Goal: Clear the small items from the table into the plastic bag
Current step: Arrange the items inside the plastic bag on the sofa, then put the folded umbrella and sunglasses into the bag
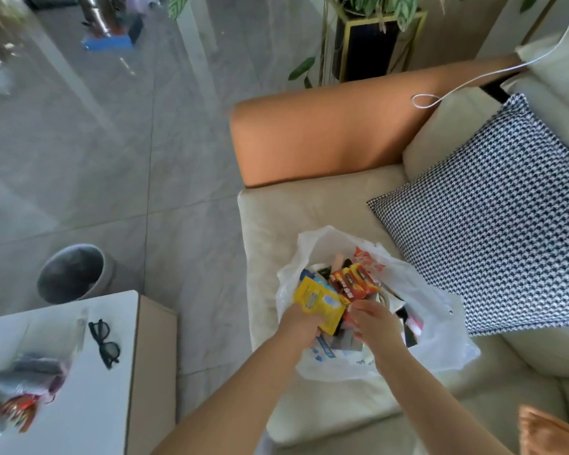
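A white plastic bag lies open on the cream sofa seat, filled with several small packets. My left hand grips a yellow packet over the bag's mouth. Just to its right, my right hand holds a bundle of red packets and other items inside the bag; its fingers are curled round them. On the white table at the lower left lie black glasses and a blurred clear pouch with dark and red things in it.
The cream sofa has an orange armrest and a houndstooth cushion right of the bag. A grey waste bin stands on the tiled floor beside the table. A planter stands behind the sofa.
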### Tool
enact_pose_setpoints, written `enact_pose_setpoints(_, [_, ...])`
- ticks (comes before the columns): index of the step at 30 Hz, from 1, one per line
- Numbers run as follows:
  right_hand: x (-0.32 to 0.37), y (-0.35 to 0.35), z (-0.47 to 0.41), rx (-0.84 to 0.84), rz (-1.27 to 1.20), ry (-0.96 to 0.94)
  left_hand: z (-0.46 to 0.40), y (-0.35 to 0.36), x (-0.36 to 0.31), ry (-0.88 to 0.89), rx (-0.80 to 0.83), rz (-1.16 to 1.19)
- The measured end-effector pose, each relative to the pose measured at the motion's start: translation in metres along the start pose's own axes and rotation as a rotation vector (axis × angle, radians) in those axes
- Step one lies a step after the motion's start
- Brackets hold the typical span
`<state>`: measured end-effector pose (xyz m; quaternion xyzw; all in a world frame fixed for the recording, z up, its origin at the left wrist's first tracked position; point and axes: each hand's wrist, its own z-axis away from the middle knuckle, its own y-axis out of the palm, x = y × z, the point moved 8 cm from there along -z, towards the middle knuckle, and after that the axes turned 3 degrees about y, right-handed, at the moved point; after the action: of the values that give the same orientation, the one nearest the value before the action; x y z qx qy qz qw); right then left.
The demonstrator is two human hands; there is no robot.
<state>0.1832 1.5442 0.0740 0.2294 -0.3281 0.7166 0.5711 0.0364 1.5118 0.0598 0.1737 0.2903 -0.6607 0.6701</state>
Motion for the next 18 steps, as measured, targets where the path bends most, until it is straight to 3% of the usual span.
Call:
enact_pose_setpoints(7, [0.009,0.044,0.04,-0.005,0.196,-0.109,0.037,-0.029,0.017,0.08,0.107,-0.023])
enact_pose_setpoints(12, [0.003,0.112,0.078,0.11,0.297,-0.162,0.058,-0.092,0.054,0.159,0.005,-0.184])
enact_pose_setpoints(18, [-0.016,0.218,0.104,0.238,0.612,-0.292,0.065,-0.187,0.121,0.152,-0.162,-0.266])
